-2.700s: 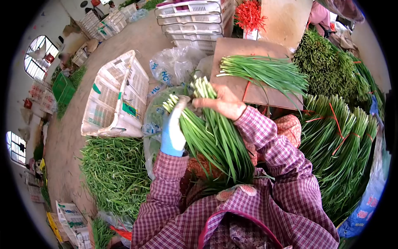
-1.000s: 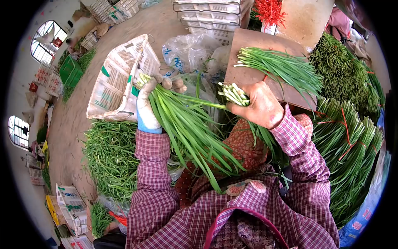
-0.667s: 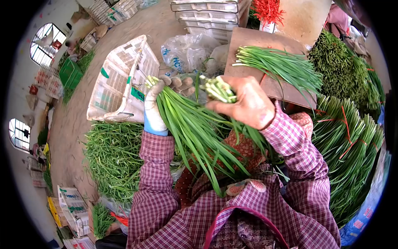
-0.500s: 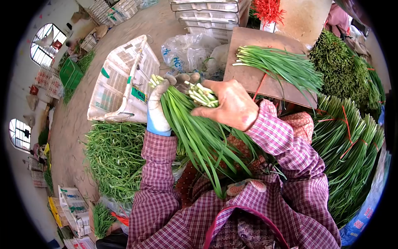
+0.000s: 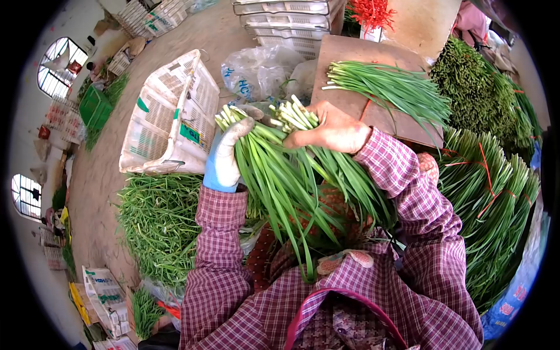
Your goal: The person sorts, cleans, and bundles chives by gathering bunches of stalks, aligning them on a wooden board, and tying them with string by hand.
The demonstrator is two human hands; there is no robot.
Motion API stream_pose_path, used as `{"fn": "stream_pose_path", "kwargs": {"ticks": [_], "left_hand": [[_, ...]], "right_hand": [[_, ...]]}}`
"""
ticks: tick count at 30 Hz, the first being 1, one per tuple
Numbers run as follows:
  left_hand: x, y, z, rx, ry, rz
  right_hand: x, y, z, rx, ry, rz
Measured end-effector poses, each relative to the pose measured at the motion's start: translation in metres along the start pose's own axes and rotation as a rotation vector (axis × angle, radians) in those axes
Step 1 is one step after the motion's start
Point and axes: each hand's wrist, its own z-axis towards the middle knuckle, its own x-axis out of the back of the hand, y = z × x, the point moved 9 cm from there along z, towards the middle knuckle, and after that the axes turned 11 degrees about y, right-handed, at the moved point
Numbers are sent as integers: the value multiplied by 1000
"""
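My left hand, in a white and blue work glove, is closed round a bunch of garlic chives. Its pale cut ends stick up past the thumb and its green leaves hang toward my lap. Bare, my right hand grips a second bunch of garlic chives close beside the first, white ends up and leaves trailing below the wrist. Some of the leaves of the two bunches cross. On the brown board beyond my right hand lies another pile of garlic chives, with a red tie under it.
A white plastic crate stands tilted at front left, above a heap of loose greens. Tied chive bundles lie on my right. Clear plastic bags, stacked crates and red ties are farther off.
My right hand has turned so its bunch's white ends point upward, and that bunch's leaves now show hanging to the right. The left hand keeps its bunch.
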Motion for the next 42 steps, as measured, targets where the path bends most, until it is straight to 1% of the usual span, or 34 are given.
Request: {"fn": "stream_pose_path", "kwargs": {"ticks": [1,3,5,7,11,13,14,15,18,19,20,21,24,26,29,31,33,34,35,36,39,40,42], "left_hand": [[0,-1,1,3,-2,0],[-8,6,-1,-130,-98,151],[-12,5,1,-128,-128,130],[-10,-1,4,-72,-139,129],[-13,-9,1,-32,-145,100],[-6,-22,-3,115,-114,112],[9,-26,4,79,-114,135],[6,-26,3,80,-114,135],[-2,-31,-2,117,-117,95],[-2,-31,0,118,-118,96],[-7,-34,-1,159,-171,86],[-13,-37,-1,198,-225,77],[-4,-42,3,174,-196,64],[3,-45,5,173,-169,57],[16,-52,10,215,32,92],[15,-52,10,211,19,82],[12,-46,10,131,-31,115],[14,-45,11,131,-31,114],[12,-46,10,143,-95,104],[8,-47,8,154,-159,95],[7,-48,5,151,-148,83],[9,-53,7,216,-166,81],[7,-53,4,227,-147,118]], "right_hand": [[4,2,0,-2,3,0],[5,4,-1,-14,-44,171],[7,4,-1,-9,-49,197],[9,5,-6,-89,-72,176],[14,10,-9,-94,-86,285],[18,7,-9,-80,-102,396],[25,22,-14,-253,-28,320],[22,23,-14,-274,-58,419],[30,30,-18,-307,2,433],[31,26,-12,-158,-9,377],[33,18,-11,-10,-18,321],[33,18,-13,-73,-24,318],[33,19,-11,-92,17,291],[31,24,-11,-161,17,268],[27,27,-10,-114,33,301],[29,27,-12,-144,45,314],[35,27,-10,-46,25,317],[38,31,-11,-110,55,260],[42,26,-12,-9,30,252],[43,26,-14,-3,19,273],[46,30,-16,-2,22,285],[48,32,-16,-9,36,278],[48,35,-19,-53,37,280]]}}
